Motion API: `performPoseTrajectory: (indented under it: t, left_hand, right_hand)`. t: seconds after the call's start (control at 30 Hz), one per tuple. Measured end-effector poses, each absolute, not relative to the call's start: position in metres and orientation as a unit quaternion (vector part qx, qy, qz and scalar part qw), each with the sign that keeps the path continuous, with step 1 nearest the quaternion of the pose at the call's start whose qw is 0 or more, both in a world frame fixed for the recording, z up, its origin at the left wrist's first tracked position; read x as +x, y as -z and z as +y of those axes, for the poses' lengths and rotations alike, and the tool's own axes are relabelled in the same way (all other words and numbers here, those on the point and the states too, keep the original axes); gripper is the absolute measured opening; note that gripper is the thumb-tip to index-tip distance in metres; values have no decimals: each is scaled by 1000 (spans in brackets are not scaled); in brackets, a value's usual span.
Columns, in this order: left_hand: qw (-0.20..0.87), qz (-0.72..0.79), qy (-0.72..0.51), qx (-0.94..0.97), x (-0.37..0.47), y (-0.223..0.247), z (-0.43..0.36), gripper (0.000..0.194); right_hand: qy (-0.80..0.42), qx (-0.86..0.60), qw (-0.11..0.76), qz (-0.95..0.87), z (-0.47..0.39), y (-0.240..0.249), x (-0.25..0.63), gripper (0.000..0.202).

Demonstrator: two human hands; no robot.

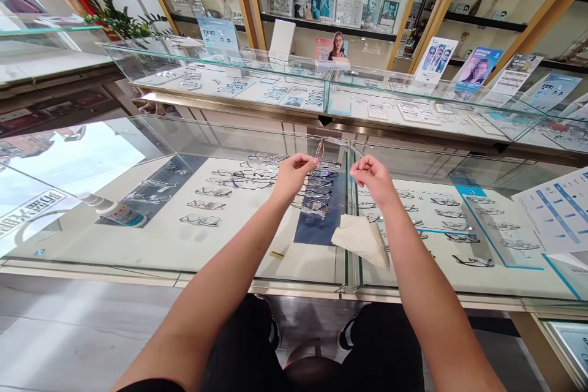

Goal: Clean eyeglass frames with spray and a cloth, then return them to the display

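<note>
"One pair of glasses [320, 148]: where is it?"

"Raised above a glass counter [220, 260]. The left hand [294, 174] pinches it, seemingly by the rim; the right hand [373, 177] is curled near its side arm, though I cannot tell whether it grips."

"How best to handle it?"

"Lightly, I'd judge: steady the rim, never twist."

"Anything in the way?"

"A cream cloth [361, 239] lies below the right hand; a spray bottle [117, 211] is off left, clear of both."
</note>
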State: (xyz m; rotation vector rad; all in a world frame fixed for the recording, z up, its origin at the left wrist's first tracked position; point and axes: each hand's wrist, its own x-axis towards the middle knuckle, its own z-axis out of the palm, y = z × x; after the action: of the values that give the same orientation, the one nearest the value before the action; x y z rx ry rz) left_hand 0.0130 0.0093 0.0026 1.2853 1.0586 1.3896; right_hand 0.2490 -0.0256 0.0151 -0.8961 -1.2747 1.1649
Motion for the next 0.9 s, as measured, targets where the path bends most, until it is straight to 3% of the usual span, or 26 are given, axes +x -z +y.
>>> performPoseTrajectory:
  t: [0.4, 0.9]
  left_hand:
    - [525, 389, -532, 538, 40, 7, -10, 44]
    - [480, 372, -527, 595, 41, 13, -9, 35]
  right_hand:
    - [-539, -374, 517, -550, -23, 3, 229, 30]
    - [-514, -394, 510, -565, -26, -1, 223, 40]
